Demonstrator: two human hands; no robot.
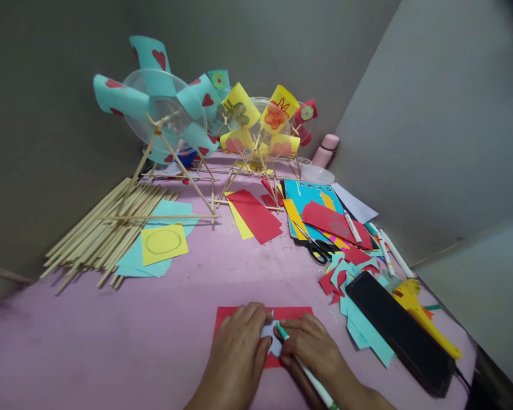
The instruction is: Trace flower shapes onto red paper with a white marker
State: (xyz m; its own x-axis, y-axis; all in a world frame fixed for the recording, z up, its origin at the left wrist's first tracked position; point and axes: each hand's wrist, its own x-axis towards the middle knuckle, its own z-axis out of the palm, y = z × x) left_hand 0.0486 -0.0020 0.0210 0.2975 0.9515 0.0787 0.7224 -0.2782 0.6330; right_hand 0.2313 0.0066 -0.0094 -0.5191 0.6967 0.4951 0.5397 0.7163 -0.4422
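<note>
A small pale cutout (275,345) lies on a red sheet of paper (297,312) near the front of the table. My left hand (244,341) bends over its left side, holding it down with thumb and fingertips against the red sheet. A white marker with a green tip end (308,373) is gripped in my right hand (314,347). Its green end points up and left, beside the cutout's right edge. My fingers cover parts of the cutout, so its full outline is hidden, and I cannot tell whether the nib touches the paper.
Paper pinwheels on stick frames (177,154) stand at the back. Bamboo sticks (106,233) and a yellow card (165,244) lie left. On the right are scissors (318,250), paper scraps (340,276), a phone (399,330), a yellow glue gun (425,319) and several markers (387,250).
</note>
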